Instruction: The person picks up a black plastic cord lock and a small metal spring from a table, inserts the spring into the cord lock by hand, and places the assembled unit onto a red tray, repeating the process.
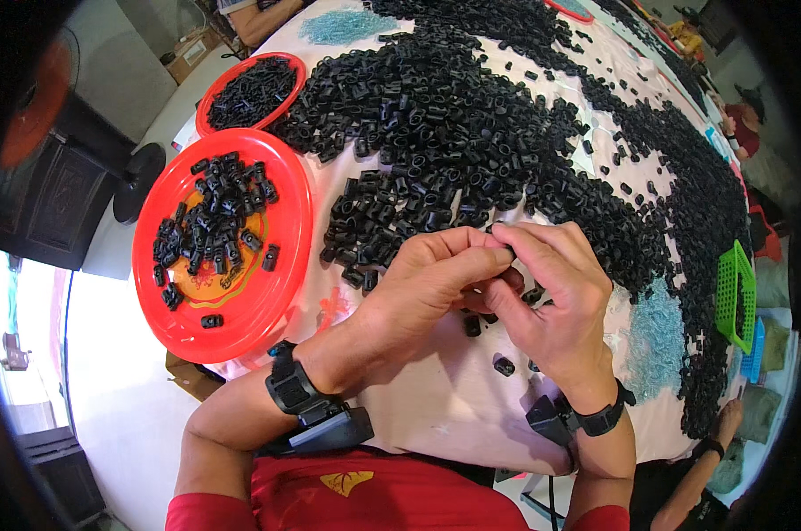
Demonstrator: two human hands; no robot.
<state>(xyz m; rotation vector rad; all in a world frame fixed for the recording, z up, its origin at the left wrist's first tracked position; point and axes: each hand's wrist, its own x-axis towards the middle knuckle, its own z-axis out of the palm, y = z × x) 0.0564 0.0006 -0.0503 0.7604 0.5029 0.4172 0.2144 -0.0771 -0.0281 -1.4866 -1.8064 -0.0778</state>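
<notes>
My left hand (436,274) and my right hand (559,288) meet over the near side of the table. Their fingertips are pinched together on a small black plastic piece (508,254), which looks like part of a cord lock and is mostly covered by the fingers. Under and beside my right hand lie a few loose black pieces (504,365). Just beyond both hands spreads a big heap of hollow black plastic pieces (436,124). To the left, a large red plate (301,239) holds a pile of black pieces (219,208) that look like cord locks.
A smaller red plate (204,111) of thin black parts stands behind the large one. Pale blue heaps of fine bits (655,341) lie at right and far left. A green basket (748,296) stands at the right edge. Another person's arm (705,460) is at lower right.
</notes>
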